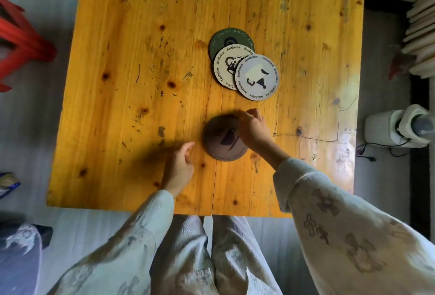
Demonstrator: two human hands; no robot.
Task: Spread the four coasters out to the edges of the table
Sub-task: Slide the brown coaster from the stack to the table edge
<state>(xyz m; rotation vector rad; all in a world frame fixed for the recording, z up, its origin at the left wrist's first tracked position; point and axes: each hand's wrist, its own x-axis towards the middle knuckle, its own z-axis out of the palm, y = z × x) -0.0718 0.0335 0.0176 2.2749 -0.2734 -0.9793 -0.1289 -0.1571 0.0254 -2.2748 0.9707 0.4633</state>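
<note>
Three round coasters overlap near the middle of the yellow wooden table (122, 82): a dark green coaster (223, 38) at the back, a cream coaster (223, 68) partly over it, and a pale blue-grey coaster (256, 78) on top. A brown coaster (220, 140) with a dark cup drawing lies apart, nearer to me. My right hand (253, 130) holds its right rim with the fingers over the far edge. My left hand (180, 167) hovers just left of it, fingers loosely curled, holding nothing.
A red plastic stool (21, 42) stands left of the table. A white appliance (400, 126) with a cord sits on the floor at the right, and stacked pale boards (421, 33) lie beyond it. A dark patterned object (21, 252) is at the lower left.
</note>
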